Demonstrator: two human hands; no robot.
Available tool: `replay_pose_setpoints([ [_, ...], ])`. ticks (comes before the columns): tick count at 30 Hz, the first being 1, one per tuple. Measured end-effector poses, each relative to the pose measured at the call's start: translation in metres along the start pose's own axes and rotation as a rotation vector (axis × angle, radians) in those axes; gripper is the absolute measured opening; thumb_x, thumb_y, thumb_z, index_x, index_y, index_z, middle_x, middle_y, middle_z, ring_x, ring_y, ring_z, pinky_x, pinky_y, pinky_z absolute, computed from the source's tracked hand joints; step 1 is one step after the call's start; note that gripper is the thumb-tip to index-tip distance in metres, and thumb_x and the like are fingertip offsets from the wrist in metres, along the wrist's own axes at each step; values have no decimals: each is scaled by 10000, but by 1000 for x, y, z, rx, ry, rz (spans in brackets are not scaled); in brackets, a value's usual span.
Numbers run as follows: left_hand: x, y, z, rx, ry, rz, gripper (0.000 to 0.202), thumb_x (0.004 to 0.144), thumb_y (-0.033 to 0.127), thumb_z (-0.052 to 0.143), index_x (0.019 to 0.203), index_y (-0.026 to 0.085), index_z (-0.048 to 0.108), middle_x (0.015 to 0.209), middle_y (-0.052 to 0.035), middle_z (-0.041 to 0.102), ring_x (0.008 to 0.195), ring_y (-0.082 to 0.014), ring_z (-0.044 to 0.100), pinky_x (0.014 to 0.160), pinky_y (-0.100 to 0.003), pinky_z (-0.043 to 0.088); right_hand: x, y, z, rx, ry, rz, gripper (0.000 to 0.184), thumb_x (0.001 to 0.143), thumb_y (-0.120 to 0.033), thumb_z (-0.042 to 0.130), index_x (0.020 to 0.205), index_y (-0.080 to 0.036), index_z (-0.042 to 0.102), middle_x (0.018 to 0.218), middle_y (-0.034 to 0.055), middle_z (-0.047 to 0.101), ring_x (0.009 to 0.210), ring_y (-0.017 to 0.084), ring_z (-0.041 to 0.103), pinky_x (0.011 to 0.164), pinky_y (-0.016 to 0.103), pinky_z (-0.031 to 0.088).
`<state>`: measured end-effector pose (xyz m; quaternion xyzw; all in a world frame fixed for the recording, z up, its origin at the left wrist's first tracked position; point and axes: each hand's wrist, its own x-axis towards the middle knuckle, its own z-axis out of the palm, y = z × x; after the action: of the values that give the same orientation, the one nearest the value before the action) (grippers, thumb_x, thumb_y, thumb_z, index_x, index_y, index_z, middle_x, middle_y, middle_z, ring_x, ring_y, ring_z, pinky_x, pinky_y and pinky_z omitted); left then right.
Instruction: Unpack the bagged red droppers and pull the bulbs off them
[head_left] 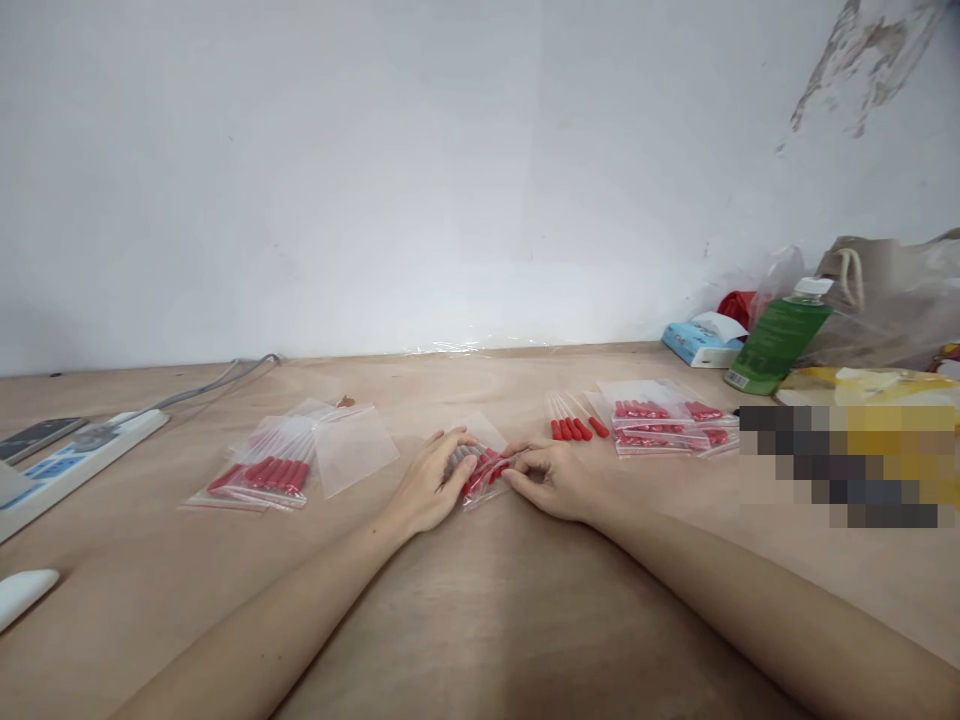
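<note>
A small clear zip bag filled with red-handled sticks lies on the wooden table between my hands. My left hand rests flat over the bag's left side, fingers curled onto it. My right hand pinches the bag's right edge with thumb and fingertips. Several loose red-handled sticks lie just beyond my right hand.
Filled bags and an empty clear bag lie at left; more filled bags at right. A power strip, phone and white object sit far left. A green bottle, tissue pack and cloth bag stand far right.
</note>
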<state>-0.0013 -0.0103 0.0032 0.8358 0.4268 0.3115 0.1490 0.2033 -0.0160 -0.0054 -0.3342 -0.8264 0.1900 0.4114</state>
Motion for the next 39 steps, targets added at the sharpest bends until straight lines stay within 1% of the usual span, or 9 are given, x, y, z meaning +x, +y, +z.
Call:
replay_pose_setpoints([
  [3,2,-7,-4,127,-136,3,337,895,340,335,1193,233,453,1266,-37,488,1263,-216,313,1070,-479,121,0,7,1,-23,53,9,147,710,-154,583,564,-169,569,817,37,609,756,127,591,692,252,466],
  [7,1,-5,-6,190,-164,58,352,890,363,348,1199,234,457,1204,-60,494,1155,-213,419,1056,-525,43,-2,10,2,-53,75,-5,43,705,-149,590,690,-179,616,850,41,584,734,123,572,671,263,474],
  [13,-3,0,-11,139,-109,147,392,773,428,538,1103,216,538,959,-65,530,943,-221,493,892,-396,364,-4,12,-1,-184,96,19,158,727,-172,583,855,-222,660,921,50,548,842,160,542,741,325,459],
  [16,-7,-3,-15,74,-143,130,386,753,414,566,1083,214,554,927,-51,526,853,-188,517,770,-313,423,-3,15,-3,-298,89,40,153,718,-201,607,853,-225,674,844,50,531,804,168,513,700,322,437],
  [19,-12,-6,-18,12,-184,95,357,781,399,538,1085,214,561,901,-39,531,764,-151,517,679,-261,430,-2,17,-4,-341,7,33,177,729,-170,581,881,-209,662,759,37,536,741,155,498,670,301,403],
  [23,-16,-5,-20,-10,-180,69,371,776,413,548,1087,212,568,912,-43,537,759,-147,512,669,-255,429,-2,13,-3,-291,-83,37,247,749,-118,519,957,-214,609,753,11,584,730,136,525,703,300,372],
  [29,-14,-5,-21,-12,-177,40,380,764,426,565,1080,214,581,898,-43,533,758,-151,507,653,-255,425,-4,8,-4,-187,-71,69,362,720,-120,533,1061,-237,569,1016,44,618,901,187,551,768,326,406],
  [34,-14,-14,-17,-104,-198,25,407,754,436,581,1094,213,578,921,-41,526,785,-150,513,655,-252,426,3,12,-3,-46,-162,146,249,770,-172,512,1007,-209,581,989,34,627,875,167,563,771,312,442],
  [39,-14,-17,-16,-123,-187,17,403,740,443,595,1072,214,588,921,-40,531,798,-156,514,684,-267,431,10,11,0,190,-260,276,85,758,-203,539,826,-167,575,799,7,631,718,132,573,636,254,467],
])
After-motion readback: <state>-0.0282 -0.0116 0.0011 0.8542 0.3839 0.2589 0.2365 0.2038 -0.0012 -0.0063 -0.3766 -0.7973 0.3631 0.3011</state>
